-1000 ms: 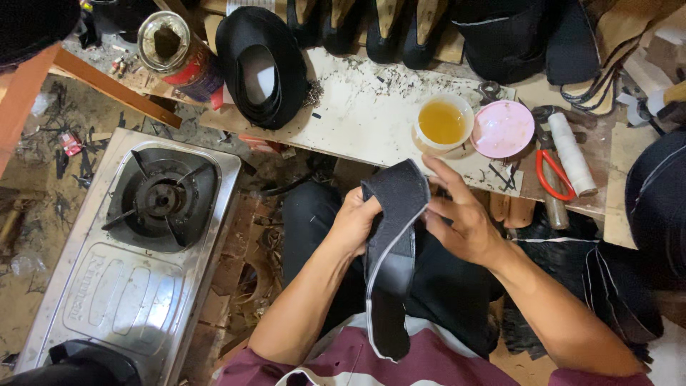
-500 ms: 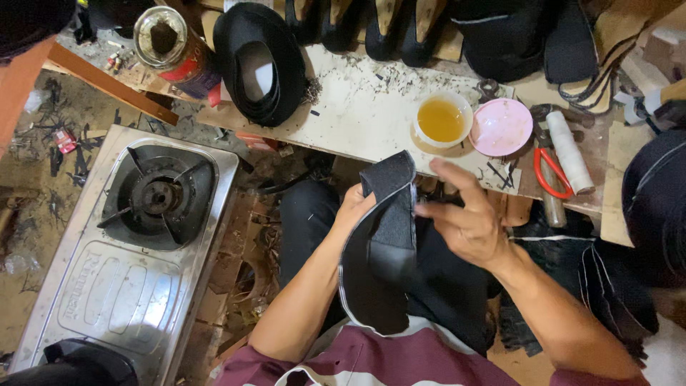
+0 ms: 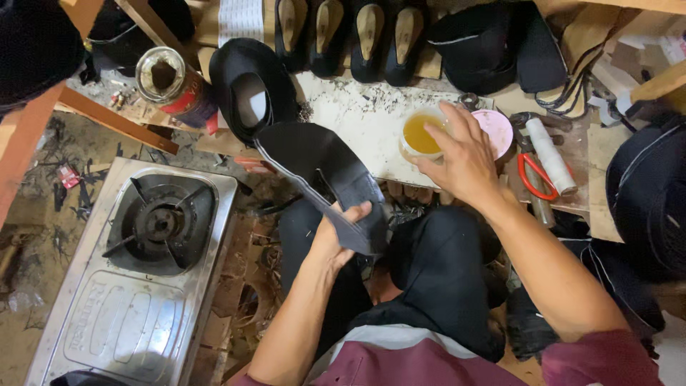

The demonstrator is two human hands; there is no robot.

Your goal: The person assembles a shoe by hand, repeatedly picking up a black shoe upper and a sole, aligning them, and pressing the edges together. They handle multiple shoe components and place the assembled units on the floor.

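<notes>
Right hand (image 3: 464, 161) now off black upper (image 3: 321, 179), seemingly at glue cup (image 3: 421, 134).

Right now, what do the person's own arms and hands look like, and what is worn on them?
Both hands, left hand and right hand, are bare: no gloves, rings or watch show. The forearms are uncovered, and short maroon sleeves begin near the upper arms.

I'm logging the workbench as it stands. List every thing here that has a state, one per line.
Left hand: gripping the black shoe upper, held up flat.
Right hand: fingers over the cup of yellow liquid; whether they touch it is unclear.
Cup of yellow liquid: uncovered, part full.
Pink lid: off, lying beside the cup.
Gas stove: unlit, no pot.
Tin can: open.
</notes>
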